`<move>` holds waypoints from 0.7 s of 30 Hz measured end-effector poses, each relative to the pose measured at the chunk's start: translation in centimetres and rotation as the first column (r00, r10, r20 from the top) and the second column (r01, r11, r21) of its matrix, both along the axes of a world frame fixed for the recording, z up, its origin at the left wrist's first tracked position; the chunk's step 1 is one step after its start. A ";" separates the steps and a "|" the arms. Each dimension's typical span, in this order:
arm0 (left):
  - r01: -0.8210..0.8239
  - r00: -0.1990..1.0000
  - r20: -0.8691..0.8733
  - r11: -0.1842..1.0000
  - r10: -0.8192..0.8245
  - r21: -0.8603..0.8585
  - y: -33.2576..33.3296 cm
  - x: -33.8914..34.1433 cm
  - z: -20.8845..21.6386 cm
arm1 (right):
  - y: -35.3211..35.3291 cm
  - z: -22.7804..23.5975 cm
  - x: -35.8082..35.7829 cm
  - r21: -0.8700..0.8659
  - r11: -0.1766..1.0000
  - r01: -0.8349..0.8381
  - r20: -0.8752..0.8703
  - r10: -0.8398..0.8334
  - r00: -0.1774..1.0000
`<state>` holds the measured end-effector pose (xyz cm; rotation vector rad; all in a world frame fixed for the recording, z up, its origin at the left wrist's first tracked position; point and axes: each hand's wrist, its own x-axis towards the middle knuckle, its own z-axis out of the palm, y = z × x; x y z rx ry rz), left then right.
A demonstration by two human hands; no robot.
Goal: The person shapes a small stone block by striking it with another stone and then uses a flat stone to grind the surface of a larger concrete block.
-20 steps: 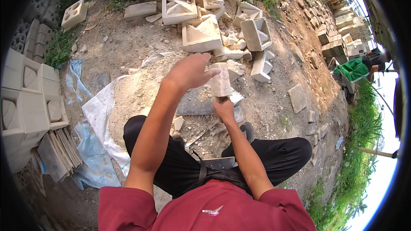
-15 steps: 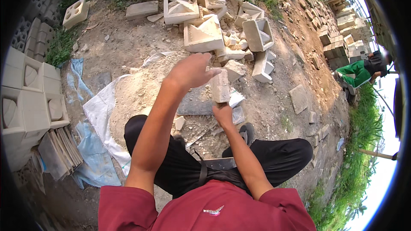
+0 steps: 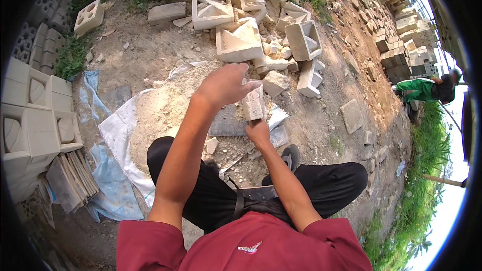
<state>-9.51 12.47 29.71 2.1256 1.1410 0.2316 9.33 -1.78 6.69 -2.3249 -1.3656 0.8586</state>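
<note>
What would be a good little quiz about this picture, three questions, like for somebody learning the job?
1. Choose one: at which end of the pale block is the right hand's grip?
A) the end nearest the person's body
B) the end farthest from the body
C) neither, it is away from the block

2. Fill in the colour: the sandy heap lies on a ____ sheet.

3. True or false: the sandy heap is to the right of the pale block.

Key: 1. A. 2. White. 3. False; the heap is to the left of the block.
</note>
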 end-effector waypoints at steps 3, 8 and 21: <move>-0.012 1.000 0.022 1.000 0.012 0.015 0.0 -0.4 -0.7 | 1.3 1.1 -0.1 -0.053 0.998 -0.018 -0.054 0.016 0.998; -0.010 1.000 0.016 1.000 0.009 0.014 0.1 -0.1 -0.7 | 0.4 0.3 -1.9 0.135 0.991 -0.017 -0.192 0.043 0.980; -0.036 0.999 0.022 0.999 0.035 0.034 -0.2 -0.8 -0.8 | -0.8 0.3 -2.3 0.127 0.989 -0.078 -0.107 0.092 0.990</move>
